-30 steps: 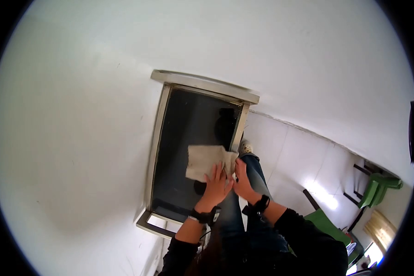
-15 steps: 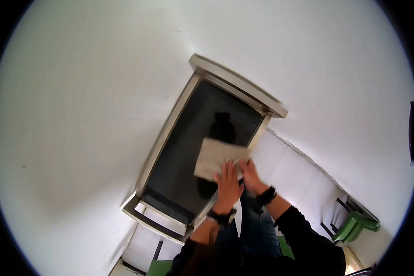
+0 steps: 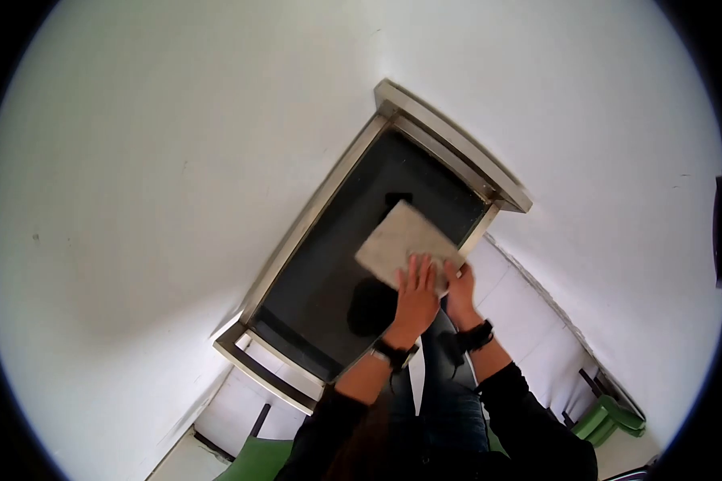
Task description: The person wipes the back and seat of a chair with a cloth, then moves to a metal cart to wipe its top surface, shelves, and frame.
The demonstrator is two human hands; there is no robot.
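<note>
A flat beige square, which looks like a folded cloth (image 3: pixel 405 239), lies tilted at an angle over the dark glass top of a small table (image 3: pixel 317 293). My left hand (image 3: pixel 417 298) rests on the cloth's near part, fingers stretched out and slightly apart. At its right corner, my right hand (image 3: pixel 460 293) pinches the edge, thumb on top and the other fingers partly hidden. Both wrists wear dark bands. A dark reflection shows in the glass around the cloth.
The table has a metal frame (image 3: pixel 317 204) with raised bars at both ends and stands against a white wall (image 3: pixel 176 160). Green chairs (image 3: pixel 606 421) are at the lower right and lower left (image 3: pixel 257 461). My legs (image 3: pixel 449 393) are close to the table's near side.
The cloth has turned clockwise and shifted slightly up and right in view, both hands moving with it. The camera view has shifted a little too.
</note>
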